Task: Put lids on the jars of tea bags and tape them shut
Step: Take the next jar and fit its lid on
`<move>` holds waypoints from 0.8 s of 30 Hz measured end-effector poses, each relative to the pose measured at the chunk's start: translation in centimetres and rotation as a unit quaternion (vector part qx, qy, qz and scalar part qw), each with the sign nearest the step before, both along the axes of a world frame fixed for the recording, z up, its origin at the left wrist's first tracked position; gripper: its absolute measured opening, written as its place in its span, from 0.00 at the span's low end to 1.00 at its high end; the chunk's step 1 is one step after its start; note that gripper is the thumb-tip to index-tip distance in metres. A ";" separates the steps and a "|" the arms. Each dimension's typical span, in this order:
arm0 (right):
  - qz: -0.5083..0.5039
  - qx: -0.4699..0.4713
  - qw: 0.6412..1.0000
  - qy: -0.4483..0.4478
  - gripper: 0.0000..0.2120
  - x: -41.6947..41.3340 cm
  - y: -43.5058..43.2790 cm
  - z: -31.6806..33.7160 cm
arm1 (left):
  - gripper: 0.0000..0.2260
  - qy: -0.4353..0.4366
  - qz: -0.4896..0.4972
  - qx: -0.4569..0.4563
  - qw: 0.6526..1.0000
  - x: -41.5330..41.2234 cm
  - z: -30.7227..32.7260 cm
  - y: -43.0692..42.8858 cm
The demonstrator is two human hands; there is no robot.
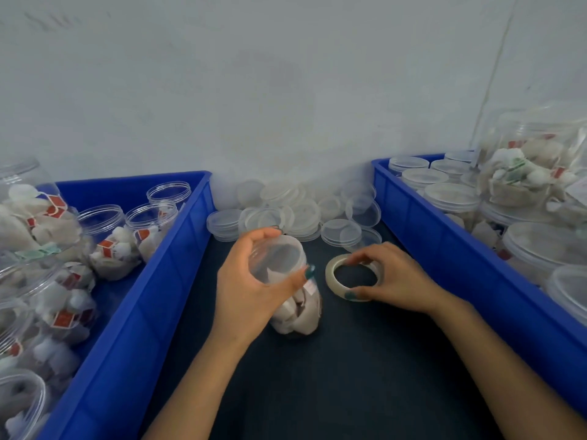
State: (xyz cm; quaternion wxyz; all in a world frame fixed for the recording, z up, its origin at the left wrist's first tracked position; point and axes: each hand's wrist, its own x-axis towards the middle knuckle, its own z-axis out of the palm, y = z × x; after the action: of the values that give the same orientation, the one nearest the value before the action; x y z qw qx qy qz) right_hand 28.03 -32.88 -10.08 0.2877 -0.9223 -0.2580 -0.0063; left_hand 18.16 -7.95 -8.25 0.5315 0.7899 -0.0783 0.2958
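From the head camera, a dark bench (333,376) runs between two blue bins toward a pale wall (286,90). At its middle stands a clear jar (293,300) of tea bags, upright on the bench, with a clear lid (276,257) sitting on its top. The left hand (251,287) is curled over that lid, thumb on the near right edge and fingers wrapped round the far left edge, so it grips the lid and the jar's top together. Just beside the jar on its right lies a roll of clear tape (352,276), flat on the bench. The right hand (392,277) holds the roll between the thumb at its near rim and the fingertips at its far rim; jar and roll are close but do not appear to touch. Behind them, against the wall, sits a loose heap of spare lids (295,211), some stacked and some leaning. The left blue bin (136,312) holds open jars (152,227) filled with tea bags, none of them lidded as far as can be seen. The right blue bin (444,249) holds closed jars (451,195) with lids on, and further jars of tea bags are piled on top at the far right.
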 end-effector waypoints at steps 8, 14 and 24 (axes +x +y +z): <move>0.029 -0.126 0.991 -0.041 0.07 0.5 0.0 -1.0 | 0.24 -0.031 0.009 0.191 0.981 0.5 -1.3 -0.4; 0.003 0.121 0.983 -0.136 0.06 -1.4 2.0 -0.9 | 0.22 -0.134 0.082 0.292 0.944 0.1 -1.3 -0.9; 0.074 0.120 0.848 -0.511 0.08 -4.8 5.2 0.1 | 0.15 -0.164 0.122 0.302 0.931 -0.8 -1.3 -1.9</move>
State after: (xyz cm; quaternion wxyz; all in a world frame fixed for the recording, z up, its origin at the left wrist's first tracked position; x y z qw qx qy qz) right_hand 23.22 -27.65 -9.96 0.2231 -0.7248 -0.4337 -0.4866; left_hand 17.35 -9.83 -9.52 0.2075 0.8568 -0.1532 0.4465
